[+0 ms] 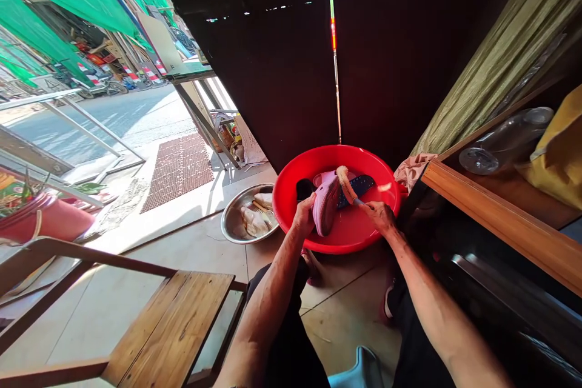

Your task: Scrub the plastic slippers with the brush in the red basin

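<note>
In the head view a red basin stands on the floor before my knees. My left hand grips a pink shoe over the basin, its sole turned to the right. A scrub brush with pale bristles is in my right hand, fingers wrapped round its handle. The brush head is close beside the shoe; whether the bristles touch it I cannot tell. Inside the basin lie a dark blue spotted shoe and a black item, partly hidden behind the pink shoe.
A metal bowl with pale items in it stands left of the basin. A wooden chair is at the lower left. To the right is a wooden shelf edge with a clear plastic bottle. A dark panel rises behind the basin.
</note>
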A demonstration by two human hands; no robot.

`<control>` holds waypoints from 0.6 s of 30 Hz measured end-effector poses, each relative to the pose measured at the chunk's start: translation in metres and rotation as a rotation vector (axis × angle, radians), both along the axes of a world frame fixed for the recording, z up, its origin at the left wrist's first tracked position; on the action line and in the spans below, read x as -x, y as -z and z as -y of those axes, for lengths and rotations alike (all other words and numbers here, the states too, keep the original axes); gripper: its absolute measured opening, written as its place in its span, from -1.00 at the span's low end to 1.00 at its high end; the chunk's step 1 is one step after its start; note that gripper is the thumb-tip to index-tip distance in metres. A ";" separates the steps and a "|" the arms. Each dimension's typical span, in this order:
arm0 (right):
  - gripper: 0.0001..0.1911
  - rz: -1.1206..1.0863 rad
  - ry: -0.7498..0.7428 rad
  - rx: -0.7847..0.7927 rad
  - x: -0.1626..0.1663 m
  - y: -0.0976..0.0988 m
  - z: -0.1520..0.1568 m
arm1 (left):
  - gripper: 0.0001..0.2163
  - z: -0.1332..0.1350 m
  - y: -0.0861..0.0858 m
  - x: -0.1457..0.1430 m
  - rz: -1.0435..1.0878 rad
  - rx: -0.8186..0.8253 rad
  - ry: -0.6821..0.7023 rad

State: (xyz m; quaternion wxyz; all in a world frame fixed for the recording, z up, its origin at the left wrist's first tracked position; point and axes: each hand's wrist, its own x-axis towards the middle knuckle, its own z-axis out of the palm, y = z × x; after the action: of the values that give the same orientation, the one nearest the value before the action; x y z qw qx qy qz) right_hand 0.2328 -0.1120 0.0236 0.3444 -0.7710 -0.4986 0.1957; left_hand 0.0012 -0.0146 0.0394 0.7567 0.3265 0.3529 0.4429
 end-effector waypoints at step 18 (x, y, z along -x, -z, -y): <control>-0.56 0.211 -0.080 -0.514 -0.029 -0.029 0.093 | -0.45 -0.002 0.004 -0.016 -0.175 -0.126 -0.218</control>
State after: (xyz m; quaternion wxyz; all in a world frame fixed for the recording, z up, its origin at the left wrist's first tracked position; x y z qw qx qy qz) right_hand 0.2619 -0.2052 0.0526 0.4670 -0.6540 -0.5951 -0.0049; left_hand 0.0174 -0.0122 0.0358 0.6485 0.3705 0.4223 0.5137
